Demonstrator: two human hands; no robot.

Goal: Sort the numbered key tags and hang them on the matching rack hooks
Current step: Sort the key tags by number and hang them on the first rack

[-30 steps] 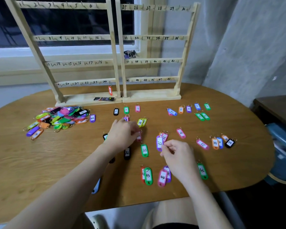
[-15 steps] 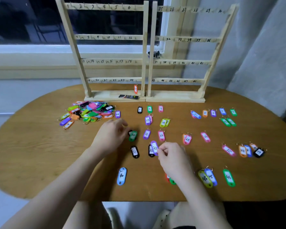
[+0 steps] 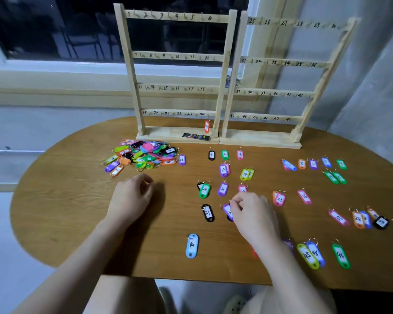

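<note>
Two wooden racks with numbered hooks stand at the table's back, the left rack (image 3: 219, 71) and the right rack (image 3: 281, 92). One orange tag (image 3: 206, 126) hangs at the left rack's bottom right hook. A pile of unsorted tags (image 3: 143, 155) lies at the left. Sorted tags lie in rows, among them green tag 20 (image 3: 204, 190), black tag 31 (image 3: 207, 213) and blue tag 40 (image 3: 192, 245). My right hand (image 3: 252, 216) pinches the purple tag 22 (image 3: 227, 210) on the table. My left hand (image 3: 132, 198) hovers below the pile, fingers loosely curled, holding nothing.
The oval wooden table (image 3: 66, 211) ends close to my body. A small black packet (image 3: 195, 136) lies on the left rack's base. More tags lie at the right, such as the green 46 (image 3: 341, 256) and the pink 26 (image 3: 304, 196). A window and a wall stand behind.
My left hand has drawn away from the green tag 20 and moved left, toward the pile. My right hand stays on the purple tag. The view has swung left.
</note>
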